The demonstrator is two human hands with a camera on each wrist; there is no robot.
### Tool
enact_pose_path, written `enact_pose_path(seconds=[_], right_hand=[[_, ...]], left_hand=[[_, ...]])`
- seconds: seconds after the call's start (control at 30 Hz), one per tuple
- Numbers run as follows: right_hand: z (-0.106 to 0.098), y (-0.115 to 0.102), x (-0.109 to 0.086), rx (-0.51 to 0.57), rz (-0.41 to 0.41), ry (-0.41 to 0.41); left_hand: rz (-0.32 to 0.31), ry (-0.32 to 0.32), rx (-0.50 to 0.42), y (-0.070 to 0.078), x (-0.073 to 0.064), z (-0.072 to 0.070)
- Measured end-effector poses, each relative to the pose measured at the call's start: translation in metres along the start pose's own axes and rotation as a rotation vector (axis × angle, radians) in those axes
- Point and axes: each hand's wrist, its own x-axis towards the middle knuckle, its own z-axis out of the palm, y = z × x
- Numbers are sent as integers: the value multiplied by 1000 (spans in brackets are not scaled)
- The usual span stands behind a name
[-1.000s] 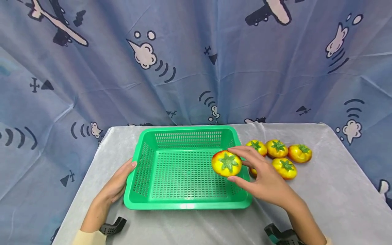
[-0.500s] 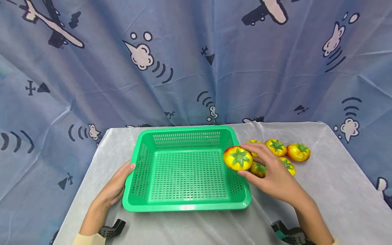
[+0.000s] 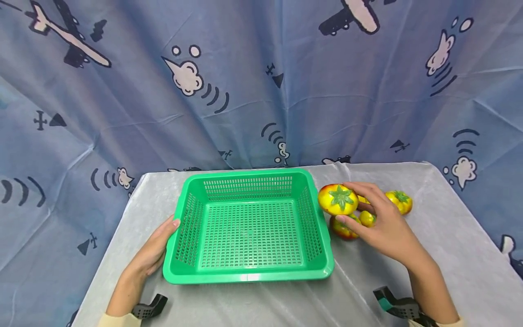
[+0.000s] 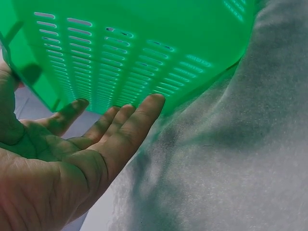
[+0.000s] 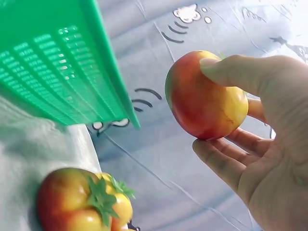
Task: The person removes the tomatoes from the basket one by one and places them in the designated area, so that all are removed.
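My left hand (image 3: 154, 247) holds the left rim of a green perforated plastic basket (image 3: 248, 276); its thumb lies on the rim. In the left wrist view, the extended fingers (image 4: 130, 127) touch the basket's slotted outer wall. My right hand (image 3: 386, 222) pinches a yellow-and-red tomato (image 3: 333, 200) with a green star-shaped calyx between thumb and fingers. That tomato is held up just right of the basket, above other tomatoes. A lobed tomato (image 5: 67, 202) lies below it in the right wrist view. My right hand partly hides the others.
Another tomato (image 3: 399, 202) lies farther right on the grey-white cloth-covered table (image 3: 449, 254). Behind the table hangs a blue curtain (image 3: 245, 91) with airplane prints. The basket's right wall (image 5: 62, 67) stands close to the held tomato.
My right hand has carried the tomato right, from over the basket's inside to outside its right rim, above the other tomatoes. My left hand stays at the left rim.
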Motion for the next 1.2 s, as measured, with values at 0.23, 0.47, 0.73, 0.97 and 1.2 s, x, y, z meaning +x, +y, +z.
enact_pose_path(seconds=[0.23,0.47,0.73,0.97,1.2], right_hand=[[-10,6,-1,-6,16,44],[-14,12,-1,17,37,50],[-22,20,-1,-29,76,47],[-27,28,-2,-47,98,45],[-26,29,-4,-39,116,42]], left_hand=[[-5,8,6,-1,-2,-1],[-5,10,-2,-1,-4,-3],[-1,7,10,1,-6,-2],[17,-2,15,1,-1,-4],[8,1,24,0,-1,-1]])
